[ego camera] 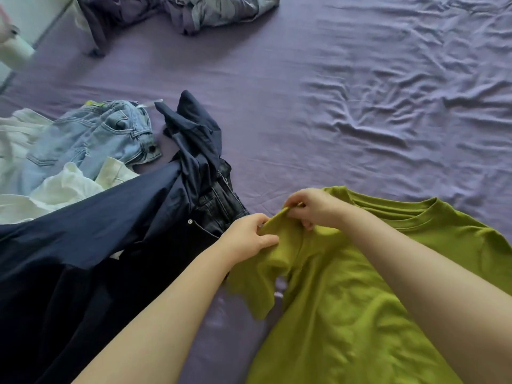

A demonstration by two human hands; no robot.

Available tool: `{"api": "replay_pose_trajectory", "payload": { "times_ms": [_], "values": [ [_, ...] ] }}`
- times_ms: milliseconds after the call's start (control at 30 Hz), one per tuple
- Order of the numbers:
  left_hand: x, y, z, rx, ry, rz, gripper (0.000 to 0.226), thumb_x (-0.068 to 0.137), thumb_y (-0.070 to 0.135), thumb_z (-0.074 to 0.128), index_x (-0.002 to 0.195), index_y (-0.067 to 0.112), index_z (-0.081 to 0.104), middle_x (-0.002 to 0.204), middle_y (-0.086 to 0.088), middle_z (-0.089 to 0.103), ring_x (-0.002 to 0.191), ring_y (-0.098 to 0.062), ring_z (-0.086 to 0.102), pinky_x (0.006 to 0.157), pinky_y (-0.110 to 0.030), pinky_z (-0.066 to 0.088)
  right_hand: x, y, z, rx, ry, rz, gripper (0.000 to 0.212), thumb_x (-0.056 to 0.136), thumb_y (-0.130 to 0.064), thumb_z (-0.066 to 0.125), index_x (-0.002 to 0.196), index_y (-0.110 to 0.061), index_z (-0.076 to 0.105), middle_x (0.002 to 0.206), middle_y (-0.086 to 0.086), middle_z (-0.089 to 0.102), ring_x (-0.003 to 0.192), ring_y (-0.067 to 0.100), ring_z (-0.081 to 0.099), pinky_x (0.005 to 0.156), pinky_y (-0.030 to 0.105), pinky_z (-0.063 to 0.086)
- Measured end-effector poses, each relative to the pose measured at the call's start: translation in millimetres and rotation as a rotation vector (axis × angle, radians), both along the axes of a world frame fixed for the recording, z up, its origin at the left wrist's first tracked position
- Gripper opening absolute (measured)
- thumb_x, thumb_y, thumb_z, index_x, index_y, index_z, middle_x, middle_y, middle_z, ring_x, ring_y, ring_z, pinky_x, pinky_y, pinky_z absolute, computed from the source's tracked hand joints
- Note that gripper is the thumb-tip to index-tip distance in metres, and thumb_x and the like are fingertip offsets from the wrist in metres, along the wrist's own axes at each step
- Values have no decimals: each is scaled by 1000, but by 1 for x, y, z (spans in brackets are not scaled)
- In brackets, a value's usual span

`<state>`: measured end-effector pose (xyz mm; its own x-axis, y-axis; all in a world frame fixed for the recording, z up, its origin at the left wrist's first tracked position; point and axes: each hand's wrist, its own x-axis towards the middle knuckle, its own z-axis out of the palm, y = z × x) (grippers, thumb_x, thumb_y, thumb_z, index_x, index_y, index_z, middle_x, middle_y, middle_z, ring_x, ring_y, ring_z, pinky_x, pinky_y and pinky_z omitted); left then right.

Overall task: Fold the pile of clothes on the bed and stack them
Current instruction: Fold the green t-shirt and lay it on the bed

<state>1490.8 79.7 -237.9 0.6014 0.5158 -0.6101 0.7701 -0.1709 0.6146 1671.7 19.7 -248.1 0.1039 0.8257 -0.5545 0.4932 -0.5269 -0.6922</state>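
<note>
Barely begun — the left hand and right hand both pinch 1 sleeve of the lime-green cotton T-shirt spread on the purple bedsheet, while the unfolded heap of dark and pale clothes waits beside it — nothing stacked.

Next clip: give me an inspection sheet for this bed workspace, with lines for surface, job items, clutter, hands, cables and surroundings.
Surface: purple bedsheet, wrinkled on the right side.
Job items: green T-shirt lies spread at lower right, its sleeve bunched and lifted; navy garment, dark jeans, light blue jeans and white clothes lie unfolded at left.
Clutter: crumpled bedding at the far edge.
Hands: left hand and right hand both pinch the green sleeve; each grip is at its edge.
Cables: nothing seen.
Surroundings: white bottle at far left, blurred.
</note>
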Motion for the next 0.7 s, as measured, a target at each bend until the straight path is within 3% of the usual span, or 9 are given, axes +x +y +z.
{"api": "replay_pose_trajectory", "payload": {
  "times_ms": [100,200,300,367,467,500,567,633,700],
  "values": [
    [-10,5,8,-64,130,-35,25,74,33,78,85,13,68,90,-9,72,87,-24,68,80,-39,53,10,-2,0,76,39,-298,11,93,-7,53,96,-14,62,68,7,63,52,14,66,55,30,57],
    [-29,12,25,-99,200,-66,28,72,36,80,82,11,70,87,-10,73,85,-23,69,78,-38,54,11,-4,-1,133,-240,-285,4,89,-25,62,90,-22,60,78,1,67,68,21,70,74,38,55],
    [-41,32,46,168,314,-88,30,72,46,73,76,18,66,74,0,67,77,-17,64,65,-35,49,0,2,-5,167,-451,-296,20,88,-38,62,96,-20,61,95,5,69,92,27,63,69,33,43],
    [-41,40,52,431,403,-81,29,77,48,66,74,20,59,77,6,61,84,-18,61,59,-30,39,-11,9,-13,163,-373,-293,20,92,-30,59,105,-14,61,106,10,67,102,29,59,71,31,37],
    [-37,36,48,563,446,-49,12,87,37,59,94,27,58,102,3,62,103,-23,59,67,-30,38,-33,3,-21,143,-162,-219,37,92,-7,54,129,-11,53,145,10,43,135,25,40,101,24,31],
    [-37,33,44,576,456,-65,18,89,32,58,106,28,57,113,2,60,109,-23,57,73,-31,41,-41,-6,-22,155,-166,-211,45,91,-4,54,135,-12,50,152,10,32,141,23,31,108,24,25],
    [-40,21,37,661,483,-136,37,91,29,57,127,26,49,127,-1,54,116,-25,50,86,-36,41,-59,-36,-21,215,-229,-238,52,87,-3,58,138,-12,48,153,13,30,141,26,30,113,30,24],
    [-47,2,34,874,362,-136,46,87,26,62,131,22,48,128,-4,51,113,-27,49,89,-38,40,-81,-78,-20,258,-284,-251,53,83,-4,64,134,-10,52,149,15,38,137,30,36,113,38,29],
    [-55,-29,28,1009,51,-52,36,78,15,71,113,15,62,108,-8,59,95,-31,57,77,-40,47,-105,-130,-21,267,-373,-217,53,77,-3,71,128,-10,59,142,16,46,132,34,43,109,46,37]
  ]
}}
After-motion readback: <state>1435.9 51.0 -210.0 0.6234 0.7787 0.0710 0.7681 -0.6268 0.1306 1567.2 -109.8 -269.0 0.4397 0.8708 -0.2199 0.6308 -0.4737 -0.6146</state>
